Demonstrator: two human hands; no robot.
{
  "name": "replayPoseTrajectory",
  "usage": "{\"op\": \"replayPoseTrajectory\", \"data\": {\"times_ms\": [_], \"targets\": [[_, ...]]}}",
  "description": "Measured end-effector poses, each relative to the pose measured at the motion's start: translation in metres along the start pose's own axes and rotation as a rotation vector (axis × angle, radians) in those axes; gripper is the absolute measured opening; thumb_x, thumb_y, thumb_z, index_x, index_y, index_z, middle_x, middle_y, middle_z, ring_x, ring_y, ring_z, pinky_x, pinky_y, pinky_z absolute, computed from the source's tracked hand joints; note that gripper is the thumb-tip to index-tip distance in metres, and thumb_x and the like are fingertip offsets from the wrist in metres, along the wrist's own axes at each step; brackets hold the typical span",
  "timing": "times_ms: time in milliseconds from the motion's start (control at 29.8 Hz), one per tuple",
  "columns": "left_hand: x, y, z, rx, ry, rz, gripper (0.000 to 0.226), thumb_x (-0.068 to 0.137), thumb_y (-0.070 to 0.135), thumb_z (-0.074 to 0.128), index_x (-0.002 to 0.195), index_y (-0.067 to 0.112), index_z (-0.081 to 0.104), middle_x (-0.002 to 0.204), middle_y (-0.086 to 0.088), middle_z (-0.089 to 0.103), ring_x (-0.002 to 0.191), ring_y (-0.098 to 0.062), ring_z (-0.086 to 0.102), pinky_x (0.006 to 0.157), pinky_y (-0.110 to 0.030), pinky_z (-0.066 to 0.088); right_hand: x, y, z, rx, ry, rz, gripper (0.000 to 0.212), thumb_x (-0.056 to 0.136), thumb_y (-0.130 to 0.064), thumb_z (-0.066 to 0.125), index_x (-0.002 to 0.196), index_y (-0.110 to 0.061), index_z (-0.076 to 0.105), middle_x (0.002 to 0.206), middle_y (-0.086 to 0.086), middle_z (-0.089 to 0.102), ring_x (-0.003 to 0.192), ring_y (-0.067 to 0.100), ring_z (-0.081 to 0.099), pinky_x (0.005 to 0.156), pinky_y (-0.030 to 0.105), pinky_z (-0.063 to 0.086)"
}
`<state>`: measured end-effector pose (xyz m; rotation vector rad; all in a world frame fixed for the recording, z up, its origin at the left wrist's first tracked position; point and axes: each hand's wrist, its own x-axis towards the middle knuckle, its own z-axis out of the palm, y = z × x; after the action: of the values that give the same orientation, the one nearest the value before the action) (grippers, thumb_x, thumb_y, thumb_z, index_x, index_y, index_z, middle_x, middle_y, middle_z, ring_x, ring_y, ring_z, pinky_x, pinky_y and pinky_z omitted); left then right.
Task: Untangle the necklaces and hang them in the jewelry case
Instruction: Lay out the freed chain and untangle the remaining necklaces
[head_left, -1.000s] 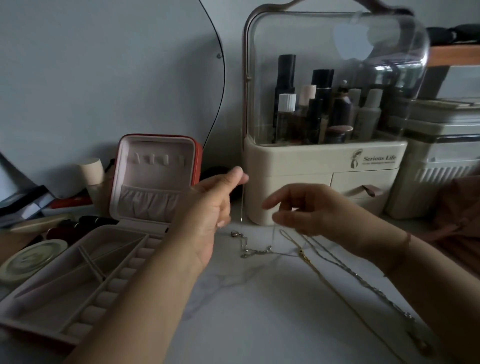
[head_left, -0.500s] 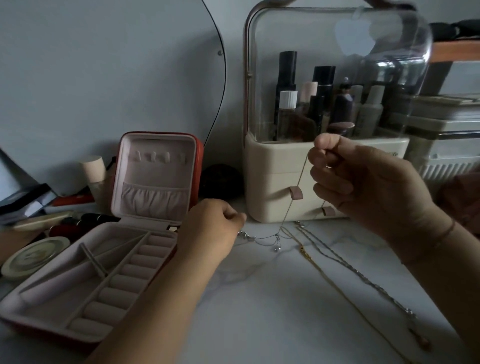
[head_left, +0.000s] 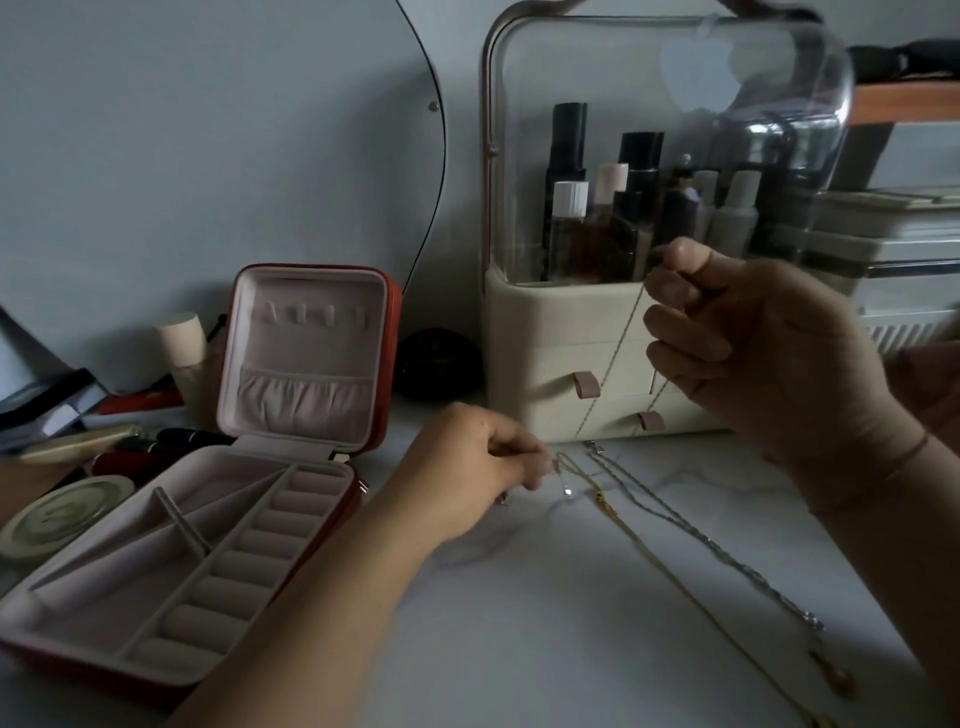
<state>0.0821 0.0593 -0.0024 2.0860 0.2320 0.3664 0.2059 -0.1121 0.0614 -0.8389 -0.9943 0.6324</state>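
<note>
Head view: both hands work over a marble tabletop (head_left: 519, 649), the red jewelry case (head_left: 306, 400) open at the left
Progress: early — nothing hangs on the lid hooks (head_left: 311, 314); all three chains are outside the case
Left to do: free the fine chain, then hang each necklace
Right hand (head_left: 763, 358): raised, thumb and forefinger pinching the fine chain (head_left: 621, 348), which runs down to the table
Left hand (head_left: 467, 480): low, fingertips curled together on the chain's lower end — apparently pinching it
Gold necklace (head_left: 644, 545), silver necklace (head_left: 727, 553): side by side on the tabletop, upper ends near the left hand
</note>
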Motion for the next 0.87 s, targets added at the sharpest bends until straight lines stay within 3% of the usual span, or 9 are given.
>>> {"op": "replayPoseTrajectory", "data": {"times_ms": [134,201,336,470,571,705,806,873], "targets": [[-0.001,0.008,-0.004,-0.12,0.05,0.021,0.009,0.083,0.025,0.069,0.076,0.021,0.074,0.071,0.006,0.073,0.073,-0.001,0.067,0.072,-0.012,0.05,0.0,0.01,0.002,-0.157,0.043,0.14,0.012,0.083,-0.019,0.048,0.083,-0.016,0.06,0.067,-0.003,0.047,0.048,0.005,0.032,0.044,0.018,0.023],[0.0,0.011,-0.004,-0.164,0.088,0.029,0.009,0.081,0.026,0.07,0.076,0.021,0.074,0.072,0.006,0.073,0.075,-0.001,0.067,0.077,-0.014,0.048,-0.002,0.018,0.004,-0.3,0.035,0.273,0.012,0.082,-0.02,0.056,0.088,-0.012,0.061,0.065,-0.002,0.049,0.049,0.007,0.036,0.043,0.017,0.029],[-0.002,0.014,-0.006,-0.301,0.169,0.056,0.02,0.073,0.036,0.069,0.081,0.019,0.075,0.078,0.001,0.075,0.078,-0.009,0.069,0.075,-0.016,0.051,-0.003,0.036,0.013,-0.617,0.019,0.46,0.021,0.084,-0.011,0.064,0.104,-0.004,0.062,0.059,-0.003,0.048,0.049,0.007,0.038,0.045,0.018,0.032],[-0.002,0.018,-0.01,-0.486,0.188,0.037,0.021,0.072,0.034,0.066,0.08,0.016,0.075,0.071,0.001,0.072,0.068,-0.006,0.065,0.061,-0.01,0.047,-0.002,0.048,0.02,-0.824,0.004,0.447,0.016,0.084,-0.012,0.067,0.1,-0.013,0.065,0.053,-0.008,0.046,0.048,0.005,0.036,0.046,0.017,0.032],[-0.002,0.019,-0.009,-0.522,0.179,0.031,0.018,0.074,0.031,0.066,0.077,0.014,0.073,0.066,0.004,0.069,0.061,0.0,0.062,0.057,-0.009,0.045,-0.002,0.05,0.023,-0.829,0.025,0.4,0.014,0.081,-0.016,0.07,0.094,-0.013,0.068,0.054,-0.007,0.048,0.048,0.006,0.035,0.045,0.018,0.03],[-0.002,0.02,-0.011,-0.527,0.191,0.023,0.014,0.079,0.026,0.065,0.071,0.016,0.07,0.067,0.002,0.068,0.064,-0.004,0.064,0.057,-0.011,0.047,-0.002,0.047,0.025,-0.763,0.048,0.33,0.028,0.067,-0.031,0.07,0.086,-0.01,0.071,0.061,0.001,0.056,0.048,0.008,0.035,0.044,0.019,0.029],[-0.002,0.018,-0.01,-0.56,0.197,-0.014,0.016,0.085,0.023,0.062,0.073,0.015,0.069,0.06,0.005,0.063,0.06,-0.007,0.061,0.058,-0.018,0.05,0.0,0.046,0.022,-0.742,0.09,0.303,0.022,0.073,-0.028,0.068,0.084,-0.008,0.071,0.058,0.003,0.052,0.047,0.009,0.035,0.043,0.018,0.029],[-0.001,0.017,-0.009,-0.548,0.214,-0.051,0.017,0.087,0.024,0.061,0.073,0.015,0.068,0.056,0.006,0.057,0.051,-0.008,0.054,0.052,-0.019,0.047,0.0,0.046,0.02,-0.75,0.109,0.304,0.016,0.079,-0.022,0.067,0.085,-0.008,0.071,0.057,0.003,0.051,0.047,0.009,0.035,0.044,0.019,0.03]]}}
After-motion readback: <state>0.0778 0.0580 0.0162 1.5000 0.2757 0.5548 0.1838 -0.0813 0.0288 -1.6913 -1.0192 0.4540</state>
